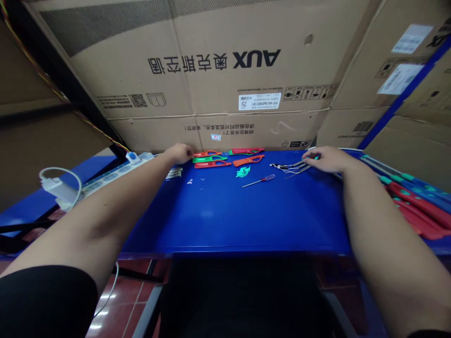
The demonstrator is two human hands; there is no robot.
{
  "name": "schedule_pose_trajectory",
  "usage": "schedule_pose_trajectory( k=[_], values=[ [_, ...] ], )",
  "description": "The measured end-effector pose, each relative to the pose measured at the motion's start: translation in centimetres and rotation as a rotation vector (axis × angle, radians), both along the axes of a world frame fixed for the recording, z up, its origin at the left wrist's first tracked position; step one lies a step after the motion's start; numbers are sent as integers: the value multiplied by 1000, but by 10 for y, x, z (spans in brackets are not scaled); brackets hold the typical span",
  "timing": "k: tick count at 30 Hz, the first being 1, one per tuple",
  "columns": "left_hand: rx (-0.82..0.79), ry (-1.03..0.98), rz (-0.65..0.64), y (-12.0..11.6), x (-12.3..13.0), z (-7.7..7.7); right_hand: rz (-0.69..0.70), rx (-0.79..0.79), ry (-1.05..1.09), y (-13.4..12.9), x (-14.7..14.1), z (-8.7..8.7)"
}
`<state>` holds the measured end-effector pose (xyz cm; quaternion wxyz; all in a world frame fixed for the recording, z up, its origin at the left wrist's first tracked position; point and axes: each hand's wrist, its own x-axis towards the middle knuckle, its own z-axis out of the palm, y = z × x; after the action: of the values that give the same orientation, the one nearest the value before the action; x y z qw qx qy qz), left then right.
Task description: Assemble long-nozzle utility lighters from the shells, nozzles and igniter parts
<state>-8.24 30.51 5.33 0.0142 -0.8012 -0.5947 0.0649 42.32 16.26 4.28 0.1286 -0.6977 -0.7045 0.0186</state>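
My left hand (179,153) lies at the far edge of the blue tabletop (239,216), its fingertips at or against a red plastic strip-shaped part (207,153). Just beside it are a green plastic part (209,159) and another red one (212,164). An orange-red part (248,160) and a red-and-green part (246,151) lie further right. My right hand (327,158) is over a bundle of metal rods with thin wires (292,167), and I cannot tell whether it grips them. A small screwdriver (259,180) and a teal plastic piece (243,172) lie between my hands.
Small metal rods (174,172) and tiny screws (190,181) lie left of the parts. A power strip (112,173) with a white charger (58,185) is at the left. Long red and teal pieces (416,209) are at the right. Large cardboard boxes (211,70) stand behind.
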Motion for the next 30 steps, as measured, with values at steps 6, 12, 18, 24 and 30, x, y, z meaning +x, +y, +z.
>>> schedule_pose_trajectory(
  k=[6,12,18,24,30],
  values=[
    [64,-25,5,-5,11,3,66,75,-94,1,-29,1],
    [163,-28,-42,-40,27,21,297,99,-211,17,-93,-5],
    [159,-36,-174,-107,28,11,376,61,-251,22,-119,-13],
    [78,-61,-181,-109,26,-10,385,20,-230,26,-120,-21],
    [71,-82,-166,-87,26,-13,352,2,-227,31,-120,-22]
  ],
)
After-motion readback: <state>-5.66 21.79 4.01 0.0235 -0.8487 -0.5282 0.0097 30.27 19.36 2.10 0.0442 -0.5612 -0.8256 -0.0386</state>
